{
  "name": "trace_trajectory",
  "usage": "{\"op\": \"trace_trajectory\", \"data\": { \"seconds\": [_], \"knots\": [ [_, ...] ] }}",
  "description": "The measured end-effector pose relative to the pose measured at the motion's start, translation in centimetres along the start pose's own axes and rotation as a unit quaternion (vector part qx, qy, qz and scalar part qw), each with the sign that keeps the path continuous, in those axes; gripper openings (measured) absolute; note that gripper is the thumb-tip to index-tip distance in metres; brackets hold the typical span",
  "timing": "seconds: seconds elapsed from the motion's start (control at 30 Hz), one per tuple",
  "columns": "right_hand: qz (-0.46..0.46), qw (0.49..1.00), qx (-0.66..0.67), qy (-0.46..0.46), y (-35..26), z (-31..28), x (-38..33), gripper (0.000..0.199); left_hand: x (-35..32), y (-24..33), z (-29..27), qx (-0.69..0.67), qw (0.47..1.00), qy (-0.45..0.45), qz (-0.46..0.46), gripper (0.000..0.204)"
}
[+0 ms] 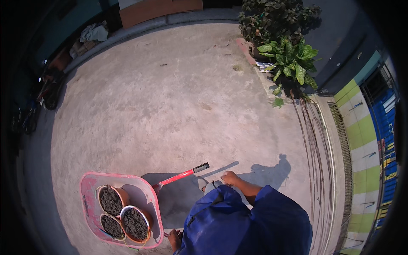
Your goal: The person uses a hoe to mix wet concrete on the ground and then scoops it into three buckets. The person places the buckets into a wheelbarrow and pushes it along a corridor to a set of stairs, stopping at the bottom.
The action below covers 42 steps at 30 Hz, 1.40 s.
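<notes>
My right hand (230, 177) hangs with its fingers curled, empty, a little right of the black grip of a red handle (182, 174). It does not touch the handle. The handle runs down-left to a pink cart tray (146, 191). In the tray stand three pots filled with dark soil: a brown pot (111, 200), a white-rimmed pot (135, 223) and a smaller pot (111, 226). My left hand (174, 239) is low by the tray's near right corner, partly hidden by my blue garment (250, 225); its fingers are unclear.
Bare concrete ground (170, 97) stretches ahead. Leafy green plants (291, 59) and a dark shrub (272, 17) stand at the back right by a kerb. A yellow-and-white striped wall and a blue gate (384, 127) line the right side. Bicycles (29, 114) sit in shadow at the left.
</notes>
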State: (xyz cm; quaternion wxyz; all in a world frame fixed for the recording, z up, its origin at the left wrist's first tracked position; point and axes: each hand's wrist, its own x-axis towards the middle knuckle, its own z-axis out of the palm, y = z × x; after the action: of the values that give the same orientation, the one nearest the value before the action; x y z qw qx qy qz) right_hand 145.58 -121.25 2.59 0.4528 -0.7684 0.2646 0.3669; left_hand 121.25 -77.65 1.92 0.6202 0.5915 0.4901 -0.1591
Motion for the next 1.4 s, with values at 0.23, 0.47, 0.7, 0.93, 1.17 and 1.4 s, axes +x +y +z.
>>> {"op": "trace_trajectory", "data": {
  "seconds": [0.23,0.47,0.7,0.93,1.17,1.4],
  "knots": [
    [0.026,0.998,0.051,0.034,-5.3,-3.9,4.6,0.03,-0.7,8.8,4.9,-0.067,0.996,0.006,-0.058,0.028],
    [0.023,0.993,0.108,0.037,-6.4,-3.5,4.4,0.032,3.5,6.1,1.9,0.215,0.963,-0.061,0.151,0.03],
    [-0.07,0.996,0.05,0.004,1.5,2.5,5.0,0.023,6.6,5.7,-3.1,0.166,0.97,-0.062,0.169,0.032],
    [-0.16,0.984,0.078,0.029,5.7,4.5,7.2,0.025,6.6,10.2,-2.3,0.095,0.993,-0.031,0.066,0.034],
    [0.027,0.989,0.122,0.083,-3.2,0.9,-2.8,0.034,6.7,10.9,-0.9,0.074,0.995,-0.065,-0.008,0.036],
    [-0.133,0.985,0.078,0.081,7.7,-0.4,0.1,0.024,6.9,10.4,1.0,0.054,0.994,-0.062,-0.072,0.037]
  ]
}}
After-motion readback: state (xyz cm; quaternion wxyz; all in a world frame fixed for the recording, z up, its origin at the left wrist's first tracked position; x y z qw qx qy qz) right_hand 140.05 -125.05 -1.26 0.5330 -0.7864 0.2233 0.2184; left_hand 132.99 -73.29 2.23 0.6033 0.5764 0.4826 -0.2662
